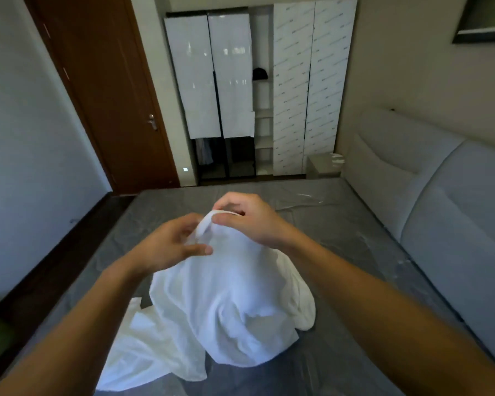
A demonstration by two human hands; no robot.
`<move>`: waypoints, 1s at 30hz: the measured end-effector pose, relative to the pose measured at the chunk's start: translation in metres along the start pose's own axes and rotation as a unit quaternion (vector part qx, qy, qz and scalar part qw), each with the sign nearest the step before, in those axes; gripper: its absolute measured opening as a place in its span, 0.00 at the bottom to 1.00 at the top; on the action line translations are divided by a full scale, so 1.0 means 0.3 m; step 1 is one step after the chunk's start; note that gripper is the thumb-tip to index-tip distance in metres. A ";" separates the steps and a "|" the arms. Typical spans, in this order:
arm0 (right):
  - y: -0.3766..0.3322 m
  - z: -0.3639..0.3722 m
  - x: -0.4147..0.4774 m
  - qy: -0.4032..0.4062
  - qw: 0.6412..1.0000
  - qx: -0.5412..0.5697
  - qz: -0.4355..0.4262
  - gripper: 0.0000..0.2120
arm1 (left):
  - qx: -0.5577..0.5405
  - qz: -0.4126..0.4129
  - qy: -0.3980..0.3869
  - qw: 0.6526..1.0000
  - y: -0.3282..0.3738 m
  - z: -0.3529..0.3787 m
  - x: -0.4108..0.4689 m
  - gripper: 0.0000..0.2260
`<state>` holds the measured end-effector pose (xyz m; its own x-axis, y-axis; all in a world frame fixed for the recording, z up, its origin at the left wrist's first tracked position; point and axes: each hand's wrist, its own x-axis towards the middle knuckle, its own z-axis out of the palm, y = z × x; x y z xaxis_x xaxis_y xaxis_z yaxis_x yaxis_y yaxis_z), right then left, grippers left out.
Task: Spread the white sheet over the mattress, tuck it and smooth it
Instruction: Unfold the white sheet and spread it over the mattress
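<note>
1. your left hand [166, 244] and right hand [246, 221] sit close together, each pinching the same folded edge of the white sheet [226, 310] and holding it up in a peak above the mattress [355, 252].
2. the rest of the sheet hangs from that peak as a bunched heap on the near middle of the mattress, with a tail trailing to the near left edge.
3. with both grips this close, you probably hold one stretch of hem, not two corners; shaking it out from here could land it twisted or crooked.
4. the mattress looks wrapped in glossy film, so the cloth may slide off at the near left.
5. the heap runs from the peak down toward you and left. its true long axis cannot be told while it is bunched, so find it before lining it up with the headboard [440, 195] on your right.
</note>
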<state>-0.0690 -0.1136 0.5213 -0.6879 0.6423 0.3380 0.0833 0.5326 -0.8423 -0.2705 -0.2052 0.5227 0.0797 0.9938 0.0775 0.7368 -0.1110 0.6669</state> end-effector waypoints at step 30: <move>-0.008 -0.026 -0.527 -0.342 0.824 -0.423 0.158 0.16 | 0.122 -0.064 0.107 0.985 -0.035 0.247 -0.431 0.18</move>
<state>0.0452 -0.2121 0.4731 -0.7562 0.5166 -0.4016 0.6108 0.7775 -0.1499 -0.2386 -0.3324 0.4507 -0.1489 0.9732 0.1751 0.8727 0.0460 0.4861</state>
